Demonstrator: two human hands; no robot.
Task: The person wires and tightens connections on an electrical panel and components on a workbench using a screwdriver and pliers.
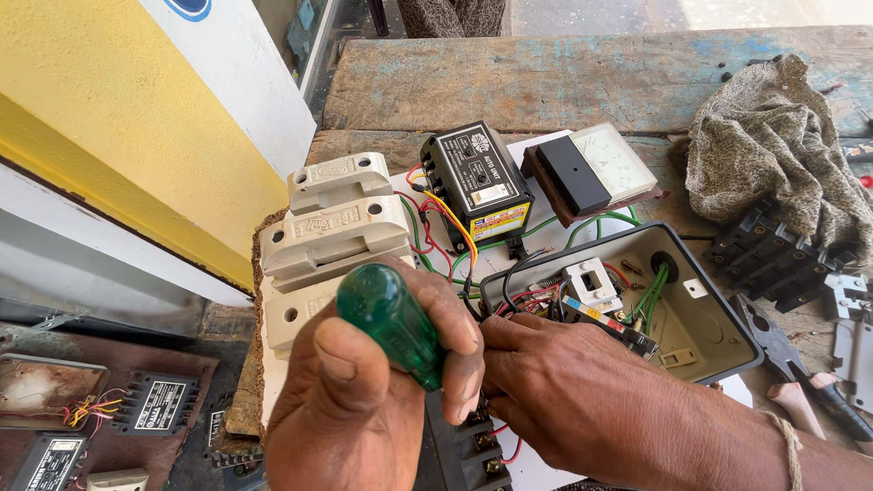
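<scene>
The left hand [364,400] is closed around a green screwdriver [393,324] over the black terminal block [468,450] at six o'clock, the right hand [564,386] pinches wires [509,309] there, so a slip could jab fingers.

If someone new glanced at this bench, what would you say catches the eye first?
The left hand in the foreground, gripping a translucent green screwdriver handle, stands out most. Beside it, the right hand reaches into an open grey box of coloured wires. Behind sit cream fuse holders and a black relay unit.
</scene>
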